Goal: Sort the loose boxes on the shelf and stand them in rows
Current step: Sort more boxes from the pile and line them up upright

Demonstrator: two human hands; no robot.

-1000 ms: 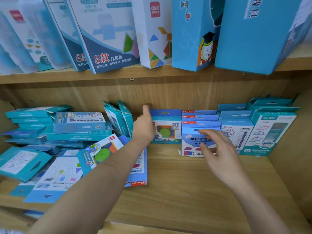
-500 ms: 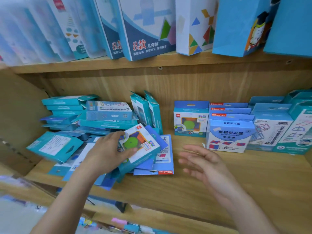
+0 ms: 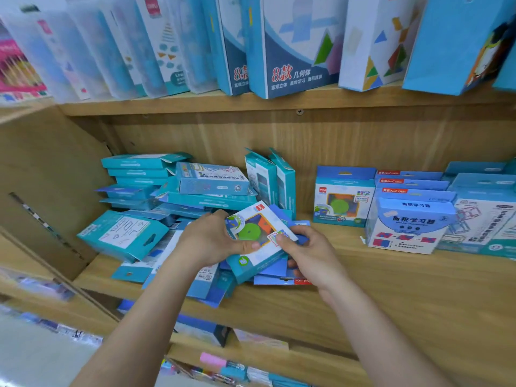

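A white-and-blue box with a green disc on its front (image 3: 255, 233) lies tilted on top of a loose heap of blue and teal boxes (image 3: 173, 219) at the left of the wooden shelf (image 3: 391, 291). My left hand (image 3: 212, 241) grips its left edge, thumb on the front. My right hand (image 3: 307, 252) pinches its right corner. A matching green-disc box (image 3: 343, 196) stands upright at the back. To its right stand a row of blue-and-white boxes with red squares (image 3: 407, 219) and a row of white boxes with cube drawings (image 3: 483, 216).
The shelf's wooden side wall (image 3: 50, 185) closes off the left. An upper shelf board (image 3: 279, 103) carries large upright boxes (image 3: 290, 43). Bare wood (image 3: 377, 280) lies in front of the standing rows. More goods (image 3: 217, 364) sit on a lower shelf.
My left hand left the standing green-disc box and came down onto the loose one in the heap. My right hand came over from the red-square row and took hold of the same box.
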